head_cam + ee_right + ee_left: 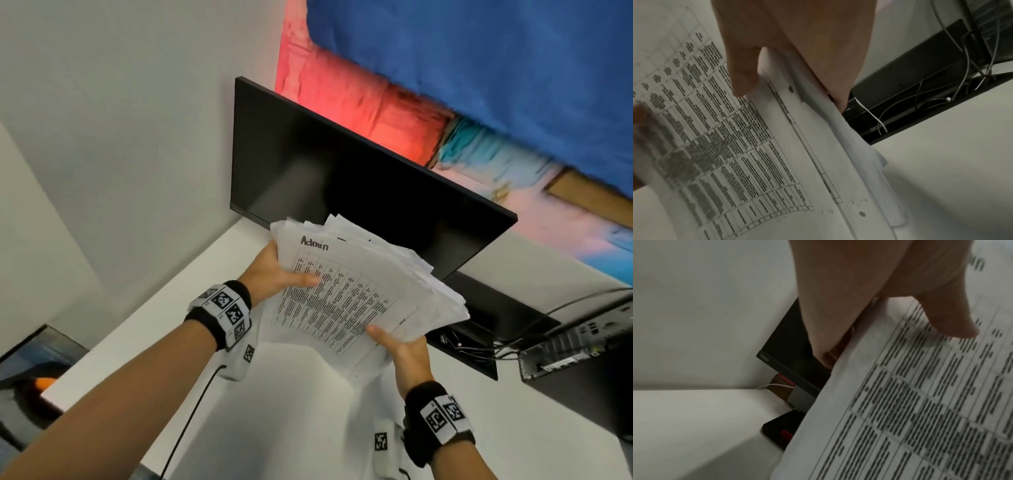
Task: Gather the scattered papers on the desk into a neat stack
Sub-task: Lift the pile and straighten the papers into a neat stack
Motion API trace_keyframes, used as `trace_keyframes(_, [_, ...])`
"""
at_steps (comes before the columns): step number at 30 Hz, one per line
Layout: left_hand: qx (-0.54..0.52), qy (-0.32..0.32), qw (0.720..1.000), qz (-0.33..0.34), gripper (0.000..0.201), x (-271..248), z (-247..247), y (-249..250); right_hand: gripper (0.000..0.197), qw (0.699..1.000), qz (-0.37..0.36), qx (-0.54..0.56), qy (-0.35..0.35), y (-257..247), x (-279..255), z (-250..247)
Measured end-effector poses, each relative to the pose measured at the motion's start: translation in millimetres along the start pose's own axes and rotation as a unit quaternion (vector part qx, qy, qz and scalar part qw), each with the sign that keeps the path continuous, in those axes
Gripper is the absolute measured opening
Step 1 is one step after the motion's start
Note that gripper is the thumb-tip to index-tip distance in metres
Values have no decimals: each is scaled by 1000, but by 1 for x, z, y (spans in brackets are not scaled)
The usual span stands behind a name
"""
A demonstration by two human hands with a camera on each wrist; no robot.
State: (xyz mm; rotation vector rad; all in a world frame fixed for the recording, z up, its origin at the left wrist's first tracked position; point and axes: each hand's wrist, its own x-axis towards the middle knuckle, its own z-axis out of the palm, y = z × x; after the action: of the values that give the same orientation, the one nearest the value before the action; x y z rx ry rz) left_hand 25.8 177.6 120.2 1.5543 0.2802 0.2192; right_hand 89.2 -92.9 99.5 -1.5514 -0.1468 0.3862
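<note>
A white tabletop [301, 404] runs under a dark monitor [342, 178] standing at its far edge against the wall. Held above the tabletop, in front of the monitor, is a loose stack of papers [359, 287], edges uneven, the top sheet a printed table headed "Admin". The left hand [274, 270] grips its left edge, thumb on top; the right hand [407, 353] grips the near right corner likewise.
</note>
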Motion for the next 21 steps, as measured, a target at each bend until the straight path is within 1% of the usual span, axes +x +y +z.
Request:
trace_keyframes(1, [0,0,1000,-3,61,2,3,-1,47,1000,7,-8,-6,1,3,0])
trace_keyframes(3, [-16,27,1000,-5,50,5,10,0,47,999,24,-29,-11,2,8,0])
trace_keyframes(5, [-32,42,999,3,44,6,15,3,47,998,44,-47,-5,6,13,-4])
trace_keyframes(7, [-39,57,998,3,40,5,19,8,49,996,57,-60,17,13,16,-12])
trace_keyframes(8, [-45,73,996,3,37,5,21,11,57,995,63,-65,34,18,16,-17])
trace_keyframes(9, [-63,92,994,3,33,3,21,14,75,994,67,-67,54,23,14,-22])
trace_keyframes(11, [-128,133,983,8,28,0,18,24,129,990,95,-67,85,33,4,-30])
trace_keyframes(12, [-169,148,974,12,30,-2,14,28,147,988,121,-61,78,38,-2,-32])
trace_keyframes(13, [-206,158,965,15,32,-3,11,32,156,987,145,-46,60,43,-8,-32])
trace_keyframes(14, [-243,161,956,15,36,-5,9,33,158,985,167,-15,37,47,-13,-32])
trace_keyframes(15, [-281,155,947,14,39,-5,8,33,152,983,178,27,23,48,-18,-30])
trace_keyframes(16, [-321,139,937,9,42,-7,7,30,137,980,184,78,19,49,-18,-27])
trace_keyframes(17, [-360,116,926,0,44,-9,9,26,110,974,182,136,15,47,-18,-25])
trace_keyframes(18, [-395,90,914,-12,45,-11,12,21,79,966,174,189,7,41,-17,-22])
trace_keyframes(19, [-418,69,905,-30,45,-15,16,16,55,961,163,225,-4,32,-16,-21])
trace_keyframes(20, [-426,54,902,-51,47,-18,19,10,46,960,155,232,-10,23,-15,-20])
trace_keyframes(21, [-419,44,904,-72,50,-21,21,4,45,963,150,222,-11,13,-14,-22])
